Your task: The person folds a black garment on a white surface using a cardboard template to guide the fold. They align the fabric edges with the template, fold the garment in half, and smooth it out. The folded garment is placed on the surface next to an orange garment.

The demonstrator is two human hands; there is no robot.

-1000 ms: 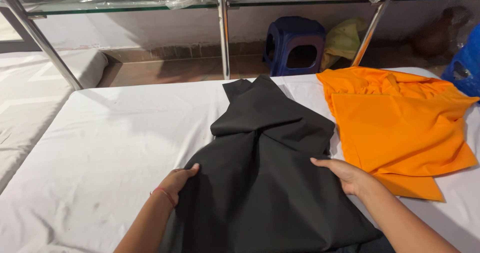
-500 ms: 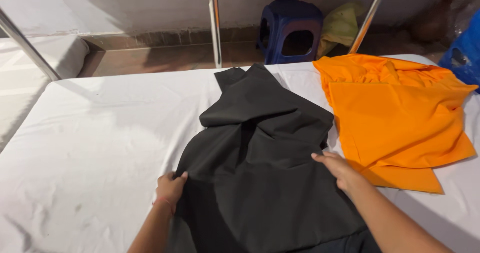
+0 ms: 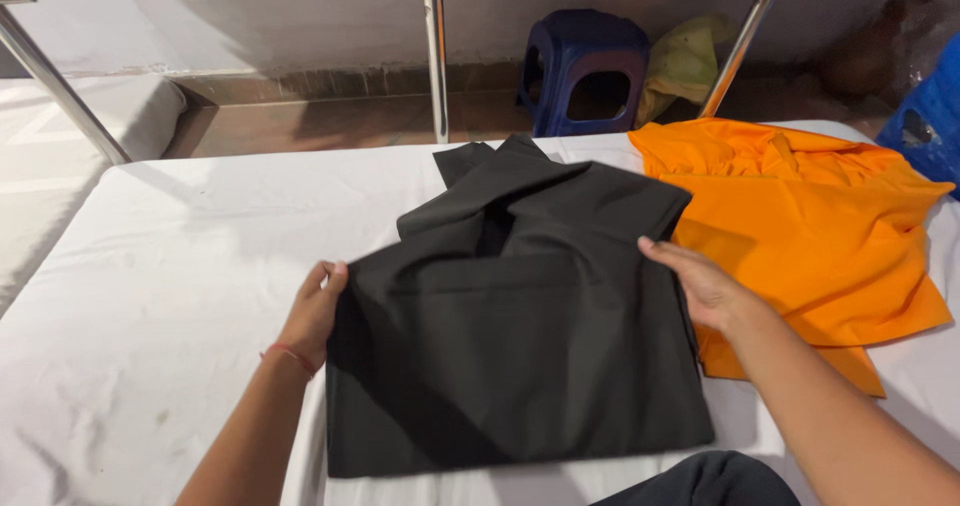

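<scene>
Both hands, left hand [image 3: 315,311] and right hand [image 3: 700,286], grip black garment [image 3: 510,366] side edges; orange cloth [image 3: 810,236] touching right

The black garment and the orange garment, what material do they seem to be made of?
The black garment, held at its sides by the left hand and the right hand, looks like a smooth, matte woven fabric, perhaps a synthetic blend: it folds in broad, soft creases without shine. The orange garment looks like a thin, light cloth with a slight sheen and fine wrinkles. The exact fibre cannot be told.
</scene>
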